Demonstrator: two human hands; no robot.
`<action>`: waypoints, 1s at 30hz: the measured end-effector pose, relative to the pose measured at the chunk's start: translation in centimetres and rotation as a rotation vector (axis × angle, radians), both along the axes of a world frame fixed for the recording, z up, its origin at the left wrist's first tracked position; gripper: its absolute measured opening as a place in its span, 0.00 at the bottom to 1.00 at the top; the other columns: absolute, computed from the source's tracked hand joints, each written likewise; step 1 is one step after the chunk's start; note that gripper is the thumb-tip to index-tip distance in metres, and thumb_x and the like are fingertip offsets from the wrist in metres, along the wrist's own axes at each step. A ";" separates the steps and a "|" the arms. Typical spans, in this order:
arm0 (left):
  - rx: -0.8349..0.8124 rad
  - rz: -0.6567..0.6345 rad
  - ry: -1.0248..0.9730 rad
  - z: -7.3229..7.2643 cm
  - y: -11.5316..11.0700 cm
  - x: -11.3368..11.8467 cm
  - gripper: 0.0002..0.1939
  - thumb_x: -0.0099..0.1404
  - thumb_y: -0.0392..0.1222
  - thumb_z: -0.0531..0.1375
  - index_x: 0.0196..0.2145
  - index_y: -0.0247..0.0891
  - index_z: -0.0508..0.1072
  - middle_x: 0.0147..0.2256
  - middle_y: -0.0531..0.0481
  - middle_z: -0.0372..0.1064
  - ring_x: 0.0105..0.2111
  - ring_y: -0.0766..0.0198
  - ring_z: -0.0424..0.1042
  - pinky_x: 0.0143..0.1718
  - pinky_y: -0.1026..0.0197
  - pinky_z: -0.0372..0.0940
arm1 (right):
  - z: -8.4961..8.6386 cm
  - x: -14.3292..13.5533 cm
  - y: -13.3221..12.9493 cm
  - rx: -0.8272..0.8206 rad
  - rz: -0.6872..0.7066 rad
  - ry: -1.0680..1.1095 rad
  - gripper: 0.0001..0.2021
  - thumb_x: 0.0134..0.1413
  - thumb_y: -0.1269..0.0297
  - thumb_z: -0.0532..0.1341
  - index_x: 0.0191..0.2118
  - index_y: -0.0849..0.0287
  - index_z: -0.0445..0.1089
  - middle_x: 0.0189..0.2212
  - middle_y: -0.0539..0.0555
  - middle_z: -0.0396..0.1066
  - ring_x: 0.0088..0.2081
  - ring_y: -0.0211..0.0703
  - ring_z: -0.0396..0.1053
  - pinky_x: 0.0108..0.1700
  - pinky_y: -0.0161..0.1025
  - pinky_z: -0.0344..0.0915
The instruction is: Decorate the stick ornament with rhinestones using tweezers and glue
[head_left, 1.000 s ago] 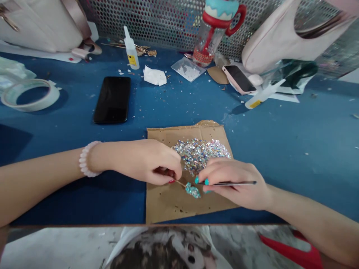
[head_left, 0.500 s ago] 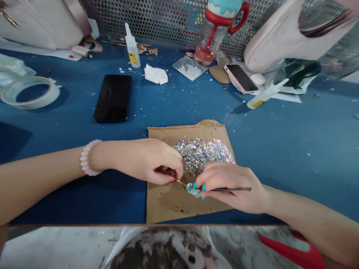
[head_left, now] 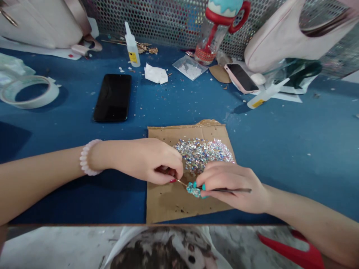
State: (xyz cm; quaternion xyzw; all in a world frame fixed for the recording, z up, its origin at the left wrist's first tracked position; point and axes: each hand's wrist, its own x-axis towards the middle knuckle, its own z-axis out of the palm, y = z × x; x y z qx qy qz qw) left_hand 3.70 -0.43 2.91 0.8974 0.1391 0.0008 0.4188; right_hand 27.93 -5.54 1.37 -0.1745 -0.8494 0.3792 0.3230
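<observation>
My left hand [head_left: 157, 160] is closed on a thin metal stick [head_left: 181, 182]. At the stick's far end sits a small turquoise piece [head_left: 193, 189] covered in sparkling stones. Dark tweezers [head_left: 232, 190] lie in the closed fingers of my right hand [head_left: 232, 185], their tips by the turquoise piece. Whether those fingertips also touch the piece I cannot tell. Both hands are over a sheet of brown cardboard [head_left: 161, 207]. Loose glittering rhinestones [head_left: 199, 151] are spread on its far half, just beyond my fingers.
On the blue table [head_left: 78, 130] lie a black phone [head_left: 113, 98], a tape roll [head_left: 30, 101], a crumpled tissue [head_left: 156, 73] and a small plastic bag [head_left: 190, 68]. Glue bottles [head_left: 132, 48], a drink cup [head_left: 210, 37], a pink phone [head_left: 241, 77] and bags [head_left: 39, 24] are farther back.
</observation>
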 end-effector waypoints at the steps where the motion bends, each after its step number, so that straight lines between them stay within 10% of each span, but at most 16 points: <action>1: 0.000 -0.001 -0.001 0.0 0.0 0.0 0.08 0.62 0.31 0.57 0.37 0.41 0.73 0.34 0.55 0.71 0.30 0.70 0.68 0.32 0.69 0.59 | 0.0 0.0 0.0 0.003 0.000 -0.002 0.02 0.61 0.71 0.60 0.37 0.61 0.70 0.31 0.55 0.76 0.32 0.36 0.72 0.37 0.38 0.70; 30: 0.006 -0.002 0.028 0.1 -0.1 0.1 0.08 0.63 0.31 0.57 0.38 0.40 0.72 0.34 0.56 0.70 0.28 0.73 0.67 0.31 0.71 0.58 | 0.1 -0.1 -0.1 0.019 0.032 0.003 0.01 0.58 0.75 0.61 0.35 0.65 0.69 0.30 0.59 0.76 0.31 0.39 0.70 0.35 0.39 0.70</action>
